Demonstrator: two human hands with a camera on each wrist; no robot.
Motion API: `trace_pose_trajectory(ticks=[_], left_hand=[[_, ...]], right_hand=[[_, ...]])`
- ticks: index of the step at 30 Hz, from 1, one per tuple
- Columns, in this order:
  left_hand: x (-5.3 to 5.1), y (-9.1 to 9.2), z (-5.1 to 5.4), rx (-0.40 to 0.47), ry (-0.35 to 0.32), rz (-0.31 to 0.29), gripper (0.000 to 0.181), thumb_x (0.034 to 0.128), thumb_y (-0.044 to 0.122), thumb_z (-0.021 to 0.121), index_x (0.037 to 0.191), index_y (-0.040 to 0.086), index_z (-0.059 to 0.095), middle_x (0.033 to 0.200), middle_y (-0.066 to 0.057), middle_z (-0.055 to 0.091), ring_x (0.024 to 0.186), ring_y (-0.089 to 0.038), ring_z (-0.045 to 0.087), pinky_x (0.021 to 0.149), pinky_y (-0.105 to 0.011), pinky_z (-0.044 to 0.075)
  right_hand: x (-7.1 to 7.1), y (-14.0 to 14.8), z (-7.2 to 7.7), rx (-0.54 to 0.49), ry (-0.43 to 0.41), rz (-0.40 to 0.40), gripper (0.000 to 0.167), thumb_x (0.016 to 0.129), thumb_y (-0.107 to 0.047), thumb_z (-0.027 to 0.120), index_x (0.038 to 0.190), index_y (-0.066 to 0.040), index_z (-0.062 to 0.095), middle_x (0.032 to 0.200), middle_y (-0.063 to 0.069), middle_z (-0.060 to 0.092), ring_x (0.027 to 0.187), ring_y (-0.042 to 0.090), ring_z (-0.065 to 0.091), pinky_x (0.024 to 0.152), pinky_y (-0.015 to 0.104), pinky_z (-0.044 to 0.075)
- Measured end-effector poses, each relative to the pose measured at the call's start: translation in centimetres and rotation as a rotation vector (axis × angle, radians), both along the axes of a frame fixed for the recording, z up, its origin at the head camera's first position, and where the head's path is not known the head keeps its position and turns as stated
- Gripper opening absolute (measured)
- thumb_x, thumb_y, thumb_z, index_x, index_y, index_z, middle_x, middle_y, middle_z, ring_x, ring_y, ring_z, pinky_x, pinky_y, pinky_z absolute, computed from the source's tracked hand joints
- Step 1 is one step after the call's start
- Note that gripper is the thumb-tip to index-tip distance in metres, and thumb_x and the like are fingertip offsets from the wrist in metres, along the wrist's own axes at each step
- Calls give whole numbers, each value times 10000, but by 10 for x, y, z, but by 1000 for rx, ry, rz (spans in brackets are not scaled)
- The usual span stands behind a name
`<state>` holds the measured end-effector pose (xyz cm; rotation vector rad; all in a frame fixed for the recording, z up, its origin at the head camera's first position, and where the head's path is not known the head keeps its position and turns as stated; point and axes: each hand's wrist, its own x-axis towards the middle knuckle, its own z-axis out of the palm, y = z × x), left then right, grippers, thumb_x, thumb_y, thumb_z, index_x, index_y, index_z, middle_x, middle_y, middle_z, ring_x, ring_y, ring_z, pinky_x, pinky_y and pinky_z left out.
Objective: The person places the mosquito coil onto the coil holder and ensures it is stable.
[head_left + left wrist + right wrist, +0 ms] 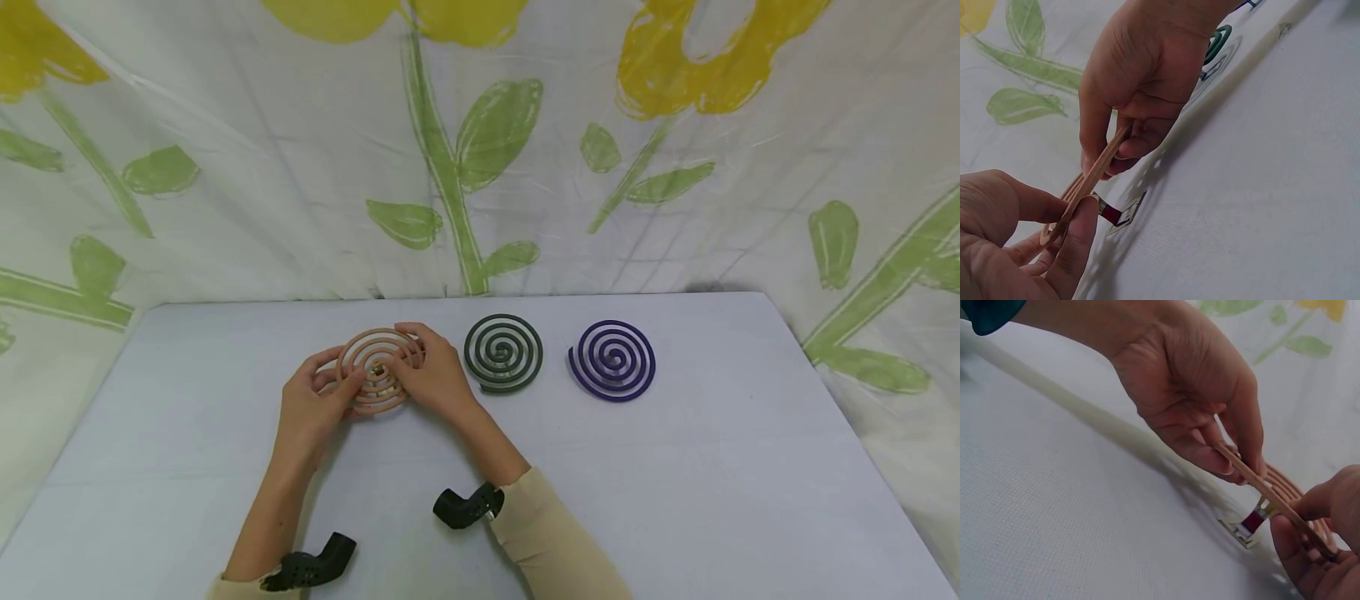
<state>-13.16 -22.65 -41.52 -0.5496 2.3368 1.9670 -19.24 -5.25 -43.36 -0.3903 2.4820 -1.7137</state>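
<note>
Both hands hold a tan mosquito coil (377, 331) at the left part of the table. My left hand (309, 404) pinches its left edge between thumb and fingers, while my right hand (438, 377) grips the upper right side. Each thumb reaches in towards the spiral's middle. Seen edge-on in the left wrist view, the coil (1099, 167) is tilted and raised off the table. Just under it a small metal stand (1254, 521) with a dark red part stands on the cloth; whether its tip touches the coil, I cannot tell.
To the right of the hands is a dark green mosquito coil (502, 352), and beyond it a purple one (615, 358). White cloth covers the table (712, 500). A curtain (300, 167) with painted flowers hangs behind the table's far edge.
</note>
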Motion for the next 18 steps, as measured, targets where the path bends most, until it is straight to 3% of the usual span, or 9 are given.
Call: trace_pose_trajectory(ticks=[18], left_hand=[[-1,1,1,0,-3,20,603,1001,165,726,1541,71,475,928,148,657,763,30,697,597,-216,602]], right_hand=[[0,0,2,16,-2,11,496,943,-199,735,1423,-108,650,1014,102,758,829,52,604,751,186,494]])
